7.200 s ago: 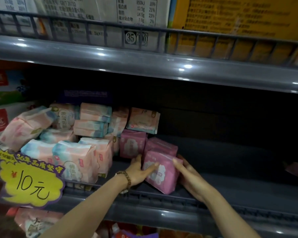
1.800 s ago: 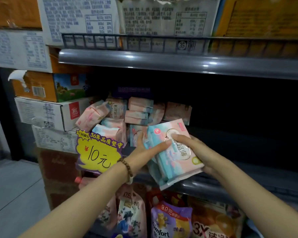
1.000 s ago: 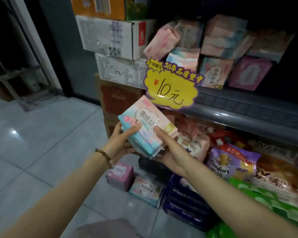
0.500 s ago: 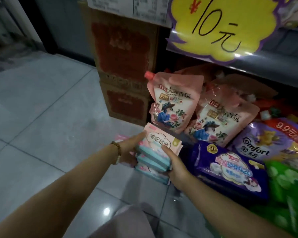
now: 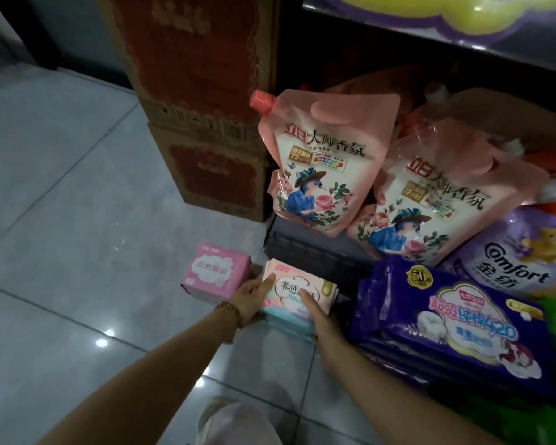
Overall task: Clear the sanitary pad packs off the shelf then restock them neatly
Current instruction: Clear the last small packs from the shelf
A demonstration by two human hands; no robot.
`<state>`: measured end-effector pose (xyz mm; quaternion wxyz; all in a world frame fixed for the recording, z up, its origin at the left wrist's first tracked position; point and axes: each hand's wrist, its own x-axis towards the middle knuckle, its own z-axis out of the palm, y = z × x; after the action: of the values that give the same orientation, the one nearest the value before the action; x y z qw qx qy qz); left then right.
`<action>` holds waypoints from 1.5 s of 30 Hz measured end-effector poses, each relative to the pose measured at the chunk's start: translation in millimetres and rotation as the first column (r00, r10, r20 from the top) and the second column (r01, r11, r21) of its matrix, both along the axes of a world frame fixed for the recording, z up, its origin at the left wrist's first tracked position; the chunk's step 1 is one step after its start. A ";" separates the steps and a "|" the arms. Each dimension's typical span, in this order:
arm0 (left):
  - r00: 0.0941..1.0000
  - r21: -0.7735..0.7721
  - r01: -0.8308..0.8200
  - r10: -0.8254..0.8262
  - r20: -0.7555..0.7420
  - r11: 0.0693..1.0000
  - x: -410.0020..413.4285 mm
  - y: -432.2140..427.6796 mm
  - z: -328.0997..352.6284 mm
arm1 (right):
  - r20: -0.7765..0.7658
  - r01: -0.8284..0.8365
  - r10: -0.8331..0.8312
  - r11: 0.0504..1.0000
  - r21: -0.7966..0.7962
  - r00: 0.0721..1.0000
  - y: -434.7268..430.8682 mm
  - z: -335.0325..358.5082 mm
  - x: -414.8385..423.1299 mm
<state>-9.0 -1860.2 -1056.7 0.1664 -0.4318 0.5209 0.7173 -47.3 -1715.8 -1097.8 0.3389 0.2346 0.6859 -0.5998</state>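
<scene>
A stack of pink-and-teal sanitary pad packs sits low on the tiled floor by the shelf's foot. My left hand grips its left side, thumb on the top pack. My right hand holds the right side with fingers over the top. A pink pad pack lies on the floor just left of the stack. The shelf with the other packs is out of view above.
Two pink detergent pouches lean behind the stack on a dark crate. A large purple pad bag lies to the right, a Comfort pouch behind it. Stacked cardboard boxes stand at the left back. Grey floor tiles spread left.
Both hands have carried the pad packs from the shelf down to the floor. The stack now rests beside the pink pack, and my view has dropped with it.
</scene>
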 end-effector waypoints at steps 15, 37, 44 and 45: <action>0.967 -0.326 0.254 -0.227 0.119 0.911 3.6 2.9 46.4 | -0.207 -0.202 0.247 0.955 0.216 0.947 1.4 64.2 0.1; 0.740 -0.958 -0.200 -0.609 -0.284 0.203 -37.3 33.8 400.5 | -0.739 -0.353 0.667 0.671 0.652 -0.097 109.9 456.8 -94.7; 0.755 -0.934 -0.306 -0.550 -0.357 0.187 -91.9 33.3 454.9 | -0.851 -0.328 0.516 0.824 0.462 0.097 95.5 498.5 -139.7; 0.761 -0.934 -0.301 -0.541 -0.357 0.192 -99.2 31.6 458.1 | -0.859 -0.337 0.491 0.841 0.423 0.145 90.0 501.2 -146.3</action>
<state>-108.2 -1828.5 -598.6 -0.2685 -0.1204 0.9070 0.3012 -193.5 -1625.8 -596.7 -0.0019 -0.3454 0.8214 -0.4539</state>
